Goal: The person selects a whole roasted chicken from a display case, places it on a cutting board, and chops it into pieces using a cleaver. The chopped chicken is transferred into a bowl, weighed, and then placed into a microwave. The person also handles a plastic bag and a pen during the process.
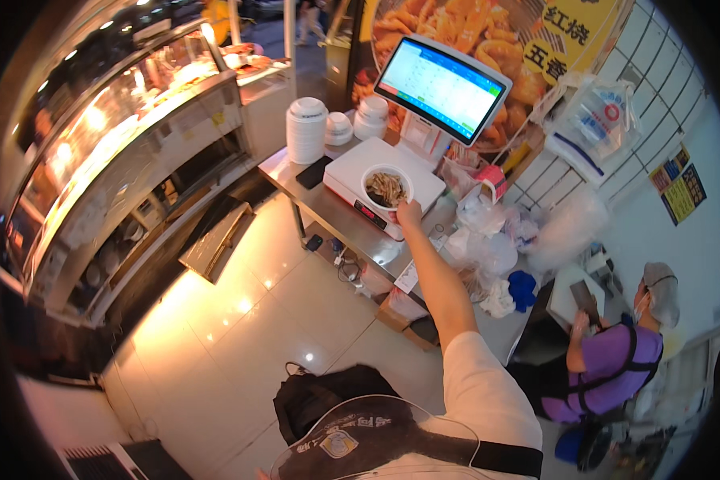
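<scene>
My right hand (pixel 408 212) reaches out over the steel table and grips the near rim of a white round bowl (pixel 409 180). Brownish sliced food (pixel 386 188) fills part of the bowl, which is on the white platform of an electronic scale (pixel 351 174). Red digits glow on the scale's front. Of my left hand, at most a blurred sliver of skin shows at the bottom edge, too little to tell its pose. Behind the scale stands a touch-screen terminal (pixel 441 87) with its display lit.
Stacked white bowls (pixel 307 132) and a black phone (pixel 314 173) are left of the scale. Plastic bags (pixel 486 252) crowd the table's right part. A lit glass display counter (pixel 126 138) runs along the left. At right, a co-worker in purple (pixel 615 360) holds a cleaver (pixel 583 298) at a white board.
</scene>
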{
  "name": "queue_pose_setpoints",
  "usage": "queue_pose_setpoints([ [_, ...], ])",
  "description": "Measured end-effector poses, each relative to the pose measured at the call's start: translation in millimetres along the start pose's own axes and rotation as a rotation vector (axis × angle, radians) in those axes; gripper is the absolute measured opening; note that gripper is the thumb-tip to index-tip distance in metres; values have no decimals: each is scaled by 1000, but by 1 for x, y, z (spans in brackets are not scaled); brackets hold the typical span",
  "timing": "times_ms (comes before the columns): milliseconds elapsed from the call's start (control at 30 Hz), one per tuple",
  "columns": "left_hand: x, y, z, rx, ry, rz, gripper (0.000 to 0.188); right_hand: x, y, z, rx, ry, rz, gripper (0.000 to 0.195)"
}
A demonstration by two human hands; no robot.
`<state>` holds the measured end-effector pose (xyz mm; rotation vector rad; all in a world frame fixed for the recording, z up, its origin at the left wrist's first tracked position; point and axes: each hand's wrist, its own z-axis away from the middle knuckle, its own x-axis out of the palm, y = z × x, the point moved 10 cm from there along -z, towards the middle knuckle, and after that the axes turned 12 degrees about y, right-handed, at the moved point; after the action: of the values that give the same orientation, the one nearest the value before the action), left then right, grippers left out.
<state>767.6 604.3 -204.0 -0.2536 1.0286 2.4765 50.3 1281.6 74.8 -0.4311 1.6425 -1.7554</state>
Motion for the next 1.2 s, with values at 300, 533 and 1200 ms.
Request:
queue_pose_setpoints([
  [300, 375, 454, 23, 556, -468, -151, 49, 31, 19, -39, 62, 69, 298, 43],
  [533, 541, 461, 167, 482, -619, -109, 56, 75, -193, -20, -781, 375, 741, 65],
  [1200, 633, 463, 73, 371, -582, -224, 61, 130, -231, -116, -830, 458, 911, 69],
])
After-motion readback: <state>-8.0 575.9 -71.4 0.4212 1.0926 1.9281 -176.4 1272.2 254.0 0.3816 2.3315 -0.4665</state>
